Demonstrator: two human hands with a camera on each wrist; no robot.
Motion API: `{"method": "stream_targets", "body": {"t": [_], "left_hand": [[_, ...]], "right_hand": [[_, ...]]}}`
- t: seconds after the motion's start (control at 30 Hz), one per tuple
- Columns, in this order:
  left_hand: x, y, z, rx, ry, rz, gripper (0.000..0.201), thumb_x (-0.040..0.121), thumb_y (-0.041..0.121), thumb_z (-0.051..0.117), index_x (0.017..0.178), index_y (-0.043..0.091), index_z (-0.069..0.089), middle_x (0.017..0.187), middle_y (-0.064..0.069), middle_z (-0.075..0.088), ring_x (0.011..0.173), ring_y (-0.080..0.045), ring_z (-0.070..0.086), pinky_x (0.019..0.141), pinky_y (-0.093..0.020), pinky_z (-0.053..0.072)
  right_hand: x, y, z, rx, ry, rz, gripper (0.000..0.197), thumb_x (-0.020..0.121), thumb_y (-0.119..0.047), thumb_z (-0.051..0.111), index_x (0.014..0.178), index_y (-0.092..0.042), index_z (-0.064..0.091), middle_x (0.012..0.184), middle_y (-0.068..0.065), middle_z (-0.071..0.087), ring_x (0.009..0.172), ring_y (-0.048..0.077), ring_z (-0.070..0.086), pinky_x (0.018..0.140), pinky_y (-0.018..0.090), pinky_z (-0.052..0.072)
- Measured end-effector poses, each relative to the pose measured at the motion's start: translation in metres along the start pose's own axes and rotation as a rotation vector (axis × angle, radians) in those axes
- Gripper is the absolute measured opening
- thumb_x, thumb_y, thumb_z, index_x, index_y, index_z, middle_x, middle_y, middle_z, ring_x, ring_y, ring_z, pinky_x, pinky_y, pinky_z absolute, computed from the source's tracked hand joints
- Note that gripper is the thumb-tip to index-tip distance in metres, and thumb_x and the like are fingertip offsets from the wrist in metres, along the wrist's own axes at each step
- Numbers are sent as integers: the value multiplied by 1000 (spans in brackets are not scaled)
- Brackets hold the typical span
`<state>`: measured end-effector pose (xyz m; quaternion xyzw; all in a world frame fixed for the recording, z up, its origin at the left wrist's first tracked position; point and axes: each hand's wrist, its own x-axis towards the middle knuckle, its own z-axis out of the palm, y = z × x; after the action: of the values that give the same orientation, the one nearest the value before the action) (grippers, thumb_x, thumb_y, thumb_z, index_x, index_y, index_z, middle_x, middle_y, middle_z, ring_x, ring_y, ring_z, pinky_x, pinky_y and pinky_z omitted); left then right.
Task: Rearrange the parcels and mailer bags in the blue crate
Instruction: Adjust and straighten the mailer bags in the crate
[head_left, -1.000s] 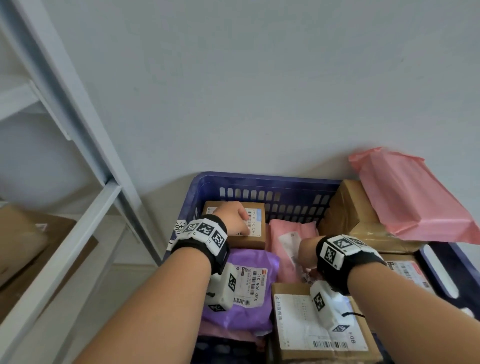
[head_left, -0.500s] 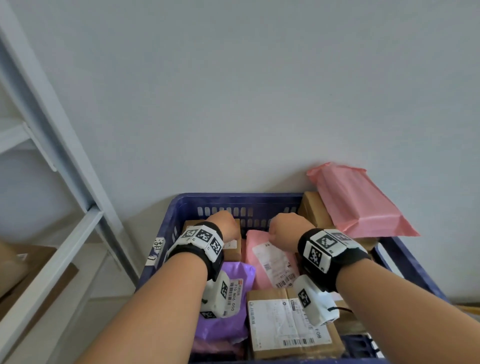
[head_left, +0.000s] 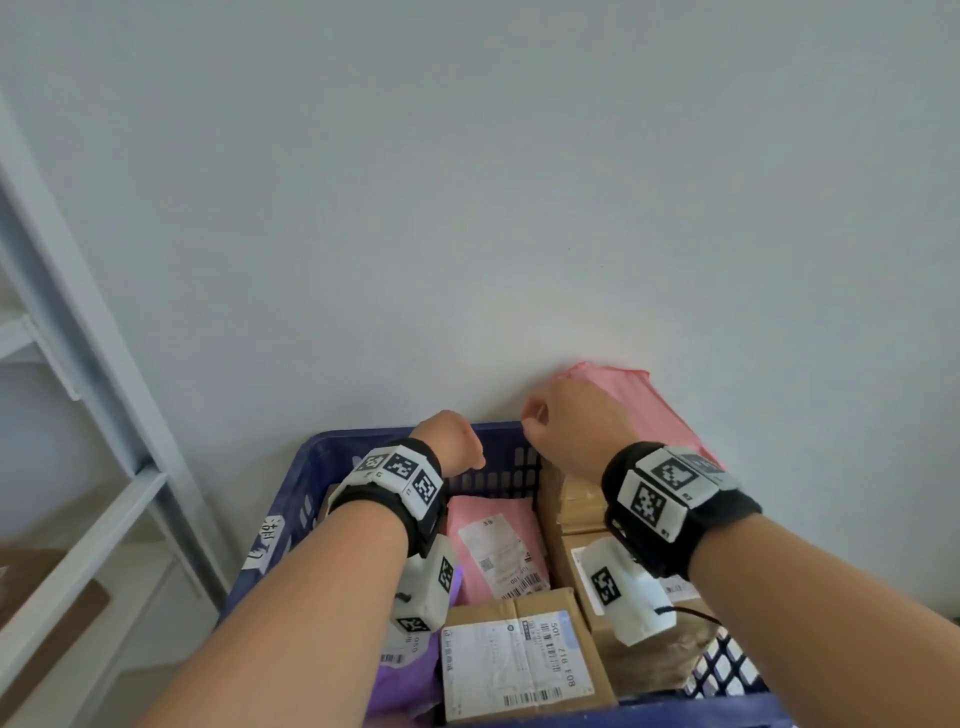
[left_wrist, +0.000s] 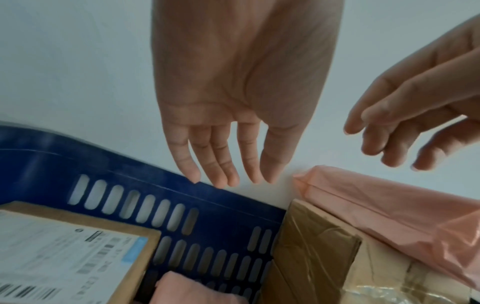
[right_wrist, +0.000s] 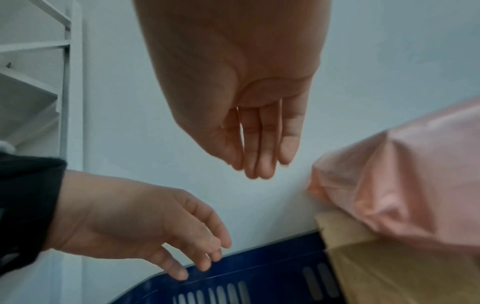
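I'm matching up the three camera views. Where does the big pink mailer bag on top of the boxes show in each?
Head: big pink mailer bag upper right of the crate, behind the right hand.
Left wrist: right side, on a taped box.
Right wrist: right edge.
Shared landmark: blue crate's slotted rim.

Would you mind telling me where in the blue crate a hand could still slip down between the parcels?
Little room is free. The blue crate is packed: labelled box, pink mailer and purple mailer lie edge to edge. The one gap shows in the left wrist view, along the slotted back wall, between the corner box and the taped box. Both hands are empty.
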<state>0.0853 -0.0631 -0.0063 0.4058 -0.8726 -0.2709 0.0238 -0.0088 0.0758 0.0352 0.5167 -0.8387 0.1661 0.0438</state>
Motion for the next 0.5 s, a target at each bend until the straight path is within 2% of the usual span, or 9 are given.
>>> {"method": "stream_targets", "body": {"t": [0.07,0.13,0.17,0.23,0.3,0.33,0.4,0.5], "left_hand": [[-2,9,-1,-15,12,21,26,88,16,65,110,4,69,114,-9,69,107,-27,64,97,-37,51],[-3,15,0,-41,36,50,18,88,15,65,102,7,71,110,-6,70,100,-24,65,90,-32,52],[-4,18,1,-55,50,69,12,87,15,65,97,11,71,108,-5,70,96,-22,64,85,-29,52],[-6,22,5,-66,76,95,7,86,15,64,90,17,69,106,-3,71,97,-20,64,82,-28,50],[-7,24,10,-73,84,110,9,86,14,63,90,19,71,106,-2,71,101,-20,64,84,-28,49],[-8,25,13,-81,84,113,11,86,13,63,90,19,71,106,-1,71,102,-19,64,85,-28,50],[-9,26,17,-97,81,112,12,86,12,62,86,20,70,105,0,71,102,-19,64,88,-29,51],[-11,25,23,-112,65,114,13,87,10,61,84,21,68,107,0,71,102,-18,64,90,-30,51]], "right_hand": [[0,18,-6,-59,69,6,30,89,-35,34,92,-32,64,92,-10,65,84,13,59,82,29,50],[1,35,-5,-37,136,7,37,83,-40,28,94,-35,63,100,-10,66,88,15,61,87,37,51],[0,42,-3,-45,152,13,35,85,-38,31,99,-34,63,108,-7,64,96,18,60,90,40,49],[-2,54,0,-160,128,78,34,90,-40,44,118,-26,59,127,3,53,117,25,49,101,44,41],[-9,65,6,-281,28,180,55,86,-55,48,132,-25,46,143,9,37,133,32,34,107,54,30],[-12,71,9,-290,-24,248,65,83,-63,48,136,-25,41,146,10,31,135,35,30,107,58,27],[-18,79,17,-201,-90,348,73,79,-68,48,138,-28,33,144,10,31,129,36,37,103,58,33],[-24,83,25,-78,-70,346,62,82,-50,49,136,-28,29,135,10,34,113,35,45,94,51,43]]}}
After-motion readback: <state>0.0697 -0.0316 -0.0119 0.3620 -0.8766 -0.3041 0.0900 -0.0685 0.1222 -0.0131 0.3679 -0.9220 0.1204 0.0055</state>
